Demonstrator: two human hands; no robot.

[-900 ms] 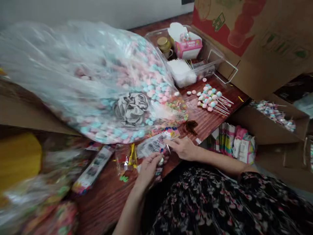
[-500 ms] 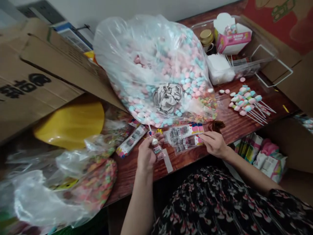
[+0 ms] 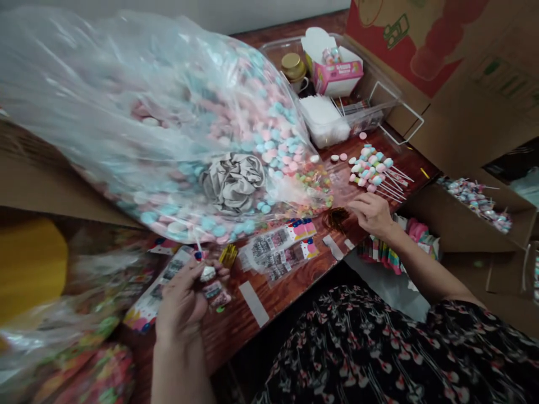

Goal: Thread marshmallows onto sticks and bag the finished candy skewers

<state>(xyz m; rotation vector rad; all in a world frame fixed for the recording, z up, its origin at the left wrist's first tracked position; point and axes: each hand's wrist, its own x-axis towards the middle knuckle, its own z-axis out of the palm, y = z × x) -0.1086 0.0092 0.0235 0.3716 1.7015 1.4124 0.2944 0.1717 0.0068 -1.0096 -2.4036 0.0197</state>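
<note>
My left hand (image 3: 183, 297) pinches a thin white stick (image 3: 197, 243) with a small white sweet (image 3: 207, 274) on it, and a small printed packet (image 3: 215, 295) sits just below the fingers. My right hand (image 3: 372, 215) rests open on the wooden table (image 3: 236, 336), next to a brown bundle of ties (image 3: 337, 219) and holding nothing. Between my hands lie printed sticker sheets (image 3: 278, 248) and gold ties (image 3: 228, 255). A huge clear bag (image 3: 168, 123) of pink, blue and white sweets looms over the table, gathered into a crumpled knot (image 3: 233, 182).
Sweets on sticks (image 3: 373, 169) lie beyond my right hand. Behind them stands a clear tub (image 3: 370, 101) holding a jar and a pink box. Cardboard boxes (image 3: 471, 235) line the right side, and colourful candy bags (image 3: 92, 376) crowd the lower left.
The view has swung, so the big bag fills more of the left side. My right hand has moved off the sticker sheets to beside the brown ties. My left hand keeps the stick.
</note>
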